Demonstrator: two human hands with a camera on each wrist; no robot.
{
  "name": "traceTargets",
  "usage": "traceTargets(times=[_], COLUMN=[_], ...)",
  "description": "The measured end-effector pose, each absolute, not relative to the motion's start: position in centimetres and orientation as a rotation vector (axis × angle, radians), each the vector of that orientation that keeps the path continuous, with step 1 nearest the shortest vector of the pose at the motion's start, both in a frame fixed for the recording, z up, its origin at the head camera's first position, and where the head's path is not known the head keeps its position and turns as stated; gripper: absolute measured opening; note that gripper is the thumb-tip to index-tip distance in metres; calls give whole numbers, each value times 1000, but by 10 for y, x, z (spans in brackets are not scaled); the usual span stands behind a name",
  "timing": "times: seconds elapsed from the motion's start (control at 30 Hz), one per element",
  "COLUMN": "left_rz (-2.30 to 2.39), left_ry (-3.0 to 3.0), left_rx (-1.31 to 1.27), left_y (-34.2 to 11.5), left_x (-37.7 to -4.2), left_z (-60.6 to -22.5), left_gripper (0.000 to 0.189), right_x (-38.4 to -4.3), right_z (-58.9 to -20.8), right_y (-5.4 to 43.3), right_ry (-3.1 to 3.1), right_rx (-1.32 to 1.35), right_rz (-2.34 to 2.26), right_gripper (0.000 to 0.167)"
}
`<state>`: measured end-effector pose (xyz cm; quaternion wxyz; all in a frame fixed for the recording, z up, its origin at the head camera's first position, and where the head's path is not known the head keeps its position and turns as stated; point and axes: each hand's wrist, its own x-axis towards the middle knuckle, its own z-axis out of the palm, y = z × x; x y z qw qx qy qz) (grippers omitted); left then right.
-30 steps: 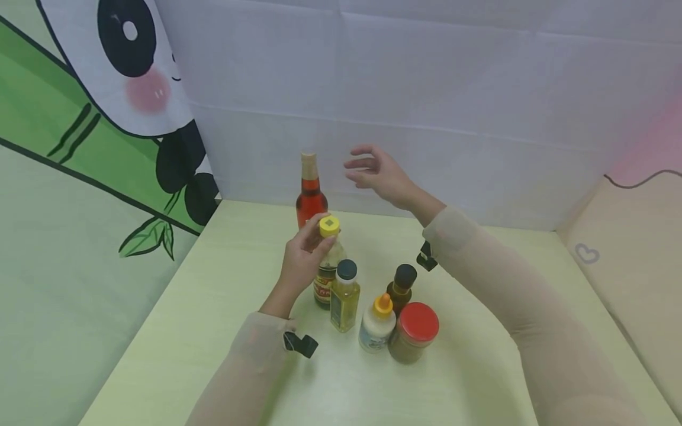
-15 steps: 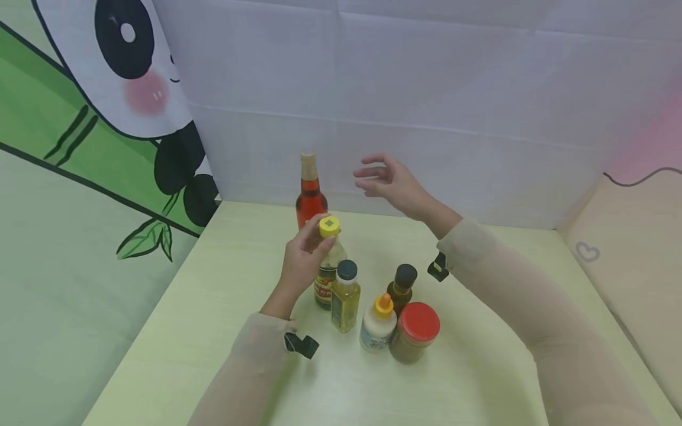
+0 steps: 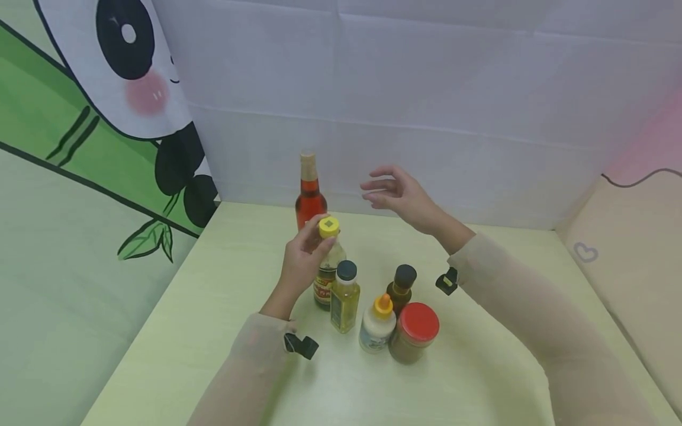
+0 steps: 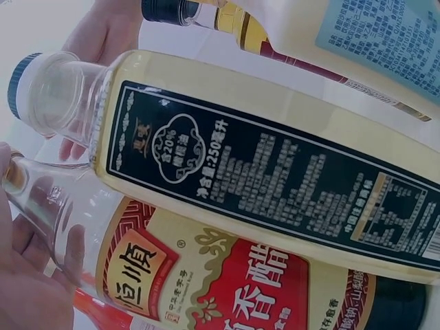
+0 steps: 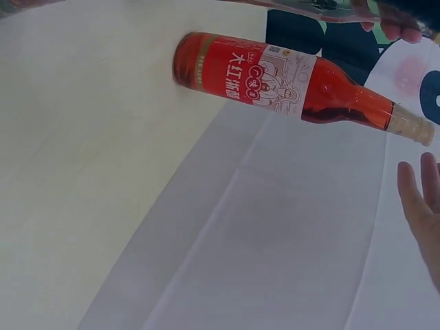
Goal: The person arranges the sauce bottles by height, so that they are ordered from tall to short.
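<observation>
My left hand grips the neck of a vinegar bottle, just below its yellow cap. The bottle stands upright, its red and cream label showing in the left wrist view. Right in front of it is a small oil bottle with a dark cap, which covers part of that label. Behind stands a tall bottle of red vinegar, partly hidden by the left hand. To its right, my right hand hangs in the air, fingers loosely bent, holding nothing and apart from the red bottle.
Front right of the vinegar, a white squeeze bottle with an orange nozzle, a dark-capped brown bottle and a red-lidded jar stand close together. A pale cloth wall rises behind the table; printed panels flank both sides.
My right hand has drifted right and down in the head view, farther from the red bottle. The left hand keeps its grip on the vinegar bottle, and the bottles have not moved.
</observation>
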<state>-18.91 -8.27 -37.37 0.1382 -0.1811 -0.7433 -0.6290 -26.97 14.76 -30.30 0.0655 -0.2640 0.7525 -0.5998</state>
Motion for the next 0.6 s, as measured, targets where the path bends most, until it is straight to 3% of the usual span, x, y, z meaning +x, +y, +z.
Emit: traceTargets(times=[0.17,0.6], left_rz=[-1801,-1763], left_ry=[-2120,-2070], left_rx=[-567,-604], left_y=[-81,-85], left_x=[-182,-203], left_z=[-366,-398], left_gripper=[41,43], right_x=[-262,-237], right_z=[-305,-317], right_y=[156,170], right_ry=[2255,2231], right_rx=[-814,-811], right_rz=[-1819,-1802], right_gripper=[44,47])
